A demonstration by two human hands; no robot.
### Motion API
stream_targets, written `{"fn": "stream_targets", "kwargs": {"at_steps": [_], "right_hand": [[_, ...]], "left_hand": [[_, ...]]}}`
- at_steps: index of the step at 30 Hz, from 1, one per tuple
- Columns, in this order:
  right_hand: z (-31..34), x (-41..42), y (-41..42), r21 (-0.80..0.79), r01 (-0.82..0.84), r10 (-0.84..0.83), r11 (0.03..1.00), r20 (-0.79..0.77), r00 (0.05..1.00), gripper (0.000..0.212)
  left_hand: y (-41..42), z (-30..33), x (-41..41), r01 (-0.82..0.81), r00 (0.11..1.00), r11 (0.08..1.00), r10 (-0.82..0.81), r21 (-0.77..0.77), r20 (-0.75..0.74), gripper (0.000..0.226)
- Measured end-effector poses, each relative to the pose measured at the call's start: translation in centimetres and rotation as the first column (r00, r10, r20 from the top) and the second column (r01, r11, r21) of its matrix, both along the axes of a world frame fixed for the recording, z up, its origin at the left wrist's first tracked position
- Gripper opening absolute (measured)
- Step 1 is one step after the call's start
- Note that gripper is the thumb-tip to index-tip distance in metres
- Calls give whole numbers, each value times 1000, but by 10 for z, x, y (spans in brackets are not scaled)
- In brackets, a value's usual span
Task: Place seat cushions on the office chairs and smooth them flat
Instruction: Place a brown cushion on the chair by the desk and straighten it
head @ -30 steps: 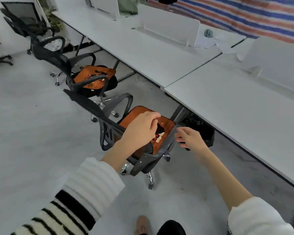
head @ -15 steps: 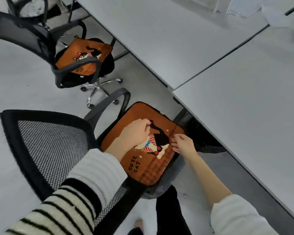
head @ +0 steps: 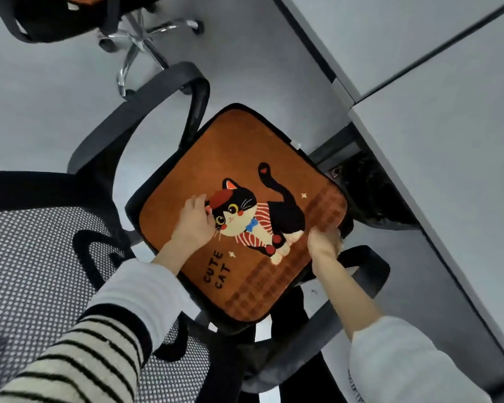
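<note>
While left hand (head: 194,221) presses cushion (head: 242,216) flat, right hand (head: 323,241) pinches edge; armrest (head: 361,266) beside, desk (head: 448,141) near.

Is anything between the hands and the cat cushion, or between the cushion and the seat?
Nothing visible: the left hand rests on the orange square cat-print cushion, the right hand holds its edge, and it lies on the black office chair seat.

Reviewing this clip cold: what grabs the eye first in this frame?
The orange cat cushion, lettered CUTE CAT, lies on the office chair seat in mid-frame. Both hands are on it: the left hand presses beside the cat's face, the right hand is at the cushion's checked edge. A grey desk fills the right side.
</note>
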State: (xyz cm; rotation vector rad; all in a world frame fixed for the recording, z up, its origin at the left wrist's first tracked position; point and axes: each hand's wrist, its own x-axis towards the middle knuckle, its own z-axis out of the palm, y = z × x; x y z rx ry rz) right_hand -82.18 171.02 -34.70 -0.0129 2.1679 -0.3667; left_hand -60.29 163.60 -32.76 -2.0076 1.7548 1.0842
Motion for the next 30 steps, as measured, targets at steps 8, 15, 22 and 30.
{"fn": "stream_targets", "kwargs": {"at_steps": [8, 15, 22, 30], "right_hand": [[-48, 25, -4, 106, 60, -54, 993, -54, 997, 75], [-46, 13, -15, 241, 76, -59, 967, -76, 995, 79], [-37, 12, -19, 262, 129, -91, 956, -152, 984, 61], [20, 30, -40, -87, -368, 334, 926, -267, 904, 48]], "left_hand": [[-48, -59, 36, -34, 972, 999, 26, 29, 234, 72], [-79, -65, 48, -58, 970, 998, 63, -26, 234, 74], [-92, -55, 52, -64, 979, 982, 97, -178, 179, 50], [-47, -7, 20, -190, 971, 945, 221, -267, 91, 33]]}}
